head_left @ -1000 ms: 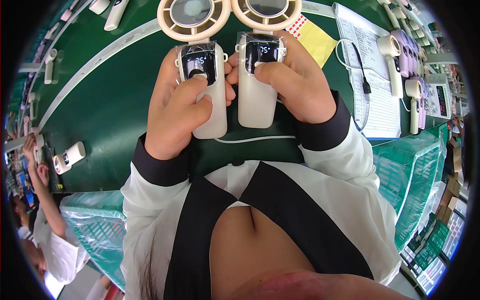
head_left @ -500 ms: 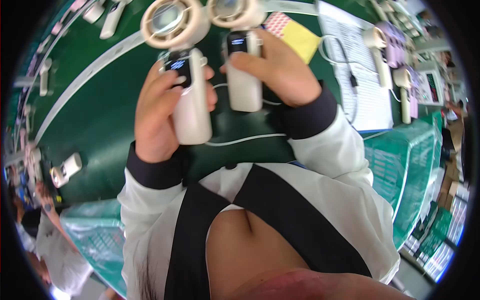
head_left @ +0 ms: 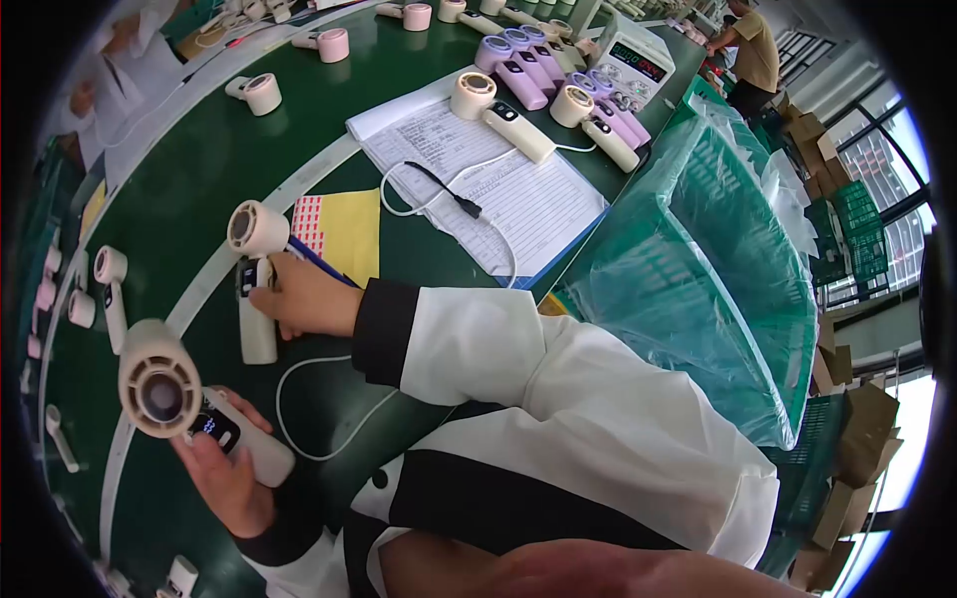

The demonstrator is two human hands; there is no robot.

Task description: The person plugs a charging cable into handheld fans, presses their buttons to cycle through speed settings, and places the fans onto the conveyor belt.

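Observation:
My left hand (head_left: 227, 480) is wrapped round the handle of a cream handheld fan (head_left: 159, 374). Its round grille faces me and a small dark display glows on the handle. Farther up the table, my right hand (head_left: 311, 297) grips a second cream handheld fan (head_left: 257, 334), thumb beside the dark display, with the fan head pointing away to the left. A white cable (head_left: 304, 453) curls on the table between my arms. Just beyond my right hand lie a yellow sheet (head_left: 357, 234) and a sheet of red-and-white stickers (head_left: 308, 221). A blue pen-like stick (head_left: 324, 261) rests there.
Handwritten sheets (head_left: 439, 149) on a blue board carry a cabled cream fan (head_left: 518, 132). Purple fans (head_left: 523, 85) cluster near a power supply (head_left: 636, 62). A plastic-lined green crate (head_left: 688, 289) stands at the right. Pink fans (head_left: 334, 45) lie beyond the pale strip. Other people are in the background.
My view has swung toward the right side of the table. The two fans, formerly side by side, are now farther apart, each still in its hand.

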